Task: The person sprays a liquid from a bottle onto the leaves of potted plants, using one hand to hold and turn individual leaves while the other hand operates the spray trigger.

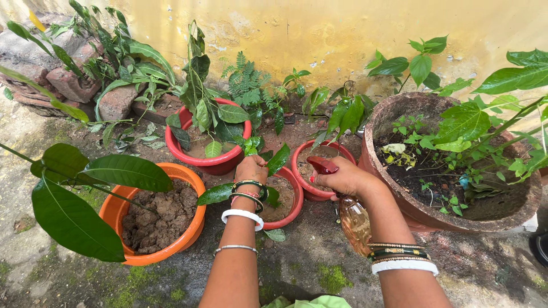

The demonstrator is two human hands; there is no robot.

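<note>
Your left hand (pixel 251 169) grips plant leaves (pixel 278 159), baring them | right hand (pixel 341 177) clasps spray bottle (pixel 354 219), nozzle aimed there

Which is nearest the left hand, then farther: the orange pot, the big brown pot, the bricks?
From the left hand:
1. Orange pot, just to its left.
2. Big brown pot, off to the right.
3. Bricks, far back left.
</note>
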